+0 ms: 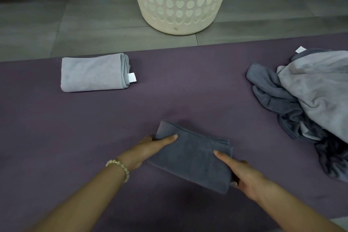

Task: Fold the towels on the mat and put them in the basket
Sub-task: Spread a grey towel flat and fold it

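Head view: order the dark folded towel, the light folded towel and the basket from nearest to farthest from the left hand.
1. dark folded towel, front centre, gripped by the left hand.
2. light folded towel, farther back on the mat, to the left.
3. basket, standing beyond the mat's far edge.
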